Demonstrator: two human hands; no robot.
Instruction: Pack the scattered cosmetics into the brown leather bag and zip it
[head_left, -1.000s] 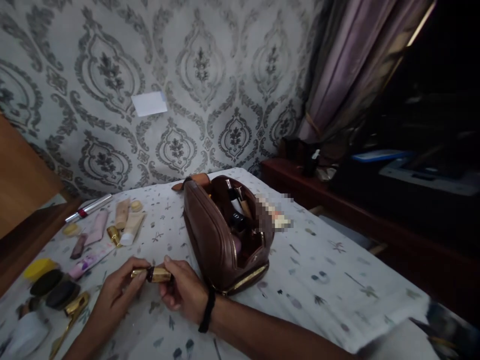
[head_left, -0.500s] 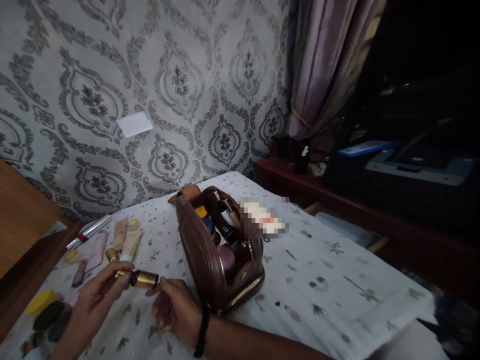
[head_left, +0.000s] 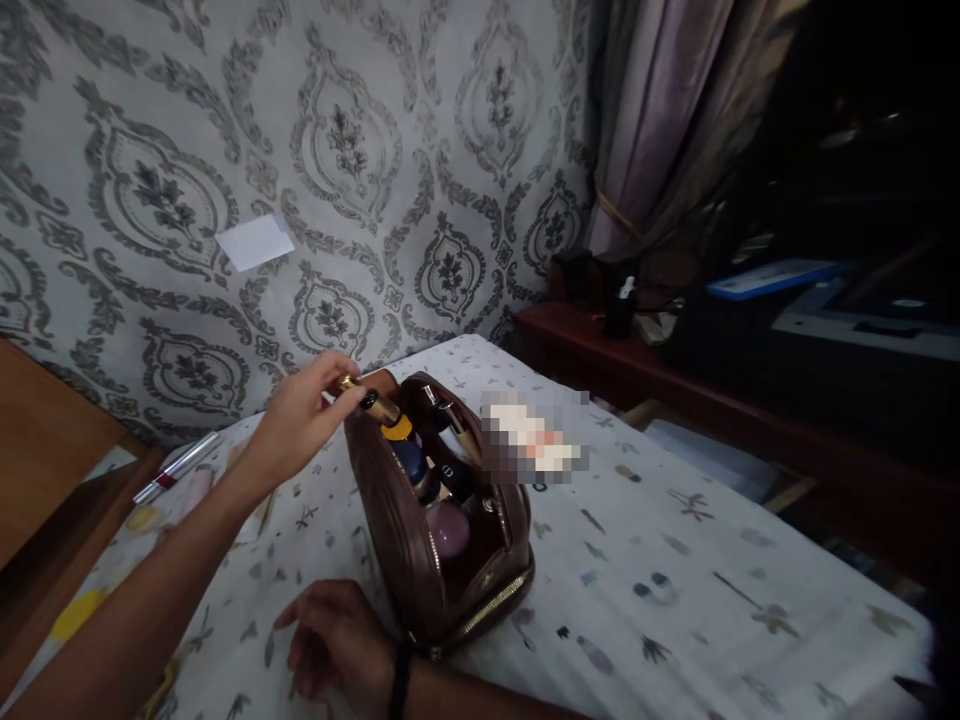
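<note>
My left hand point(head_left: 304, 415) pinches the gold top of a small black and gold bottle point(head_left: 382, 406), tilted over the far left end of an open brown bag point(head_left: 397, 540). Inside the bag are a yellow item point(head_left: 398, 430), a dark blue item point(head_left: 409, 461), a black box point(head_left: 456, 480), a pink rounded item point(head_left: 448, 530) and slim tubes. My right hand point(head_left: 337, 640), with a black band at the wrist, rests near the bag's near left side, fingers loosely curled and apart, holding nothing.
Silver tubes point(head_left: 177, 468) and partly hidden cosmetics lie at the left, behind my left forearm. A yellow item point(head_left: 79, 612) is at the lower left. Right of the bag sits a blurred, pixelated item point(head_left: 536, 440). A dark red desk point(head_left: 570, 325) stands beyond.
My left hand has moved up and right with the bottle, from beside my right hand to above the bag's far end. My right hand has stayed low, near the bag. The view has shifted slightly.
</note>
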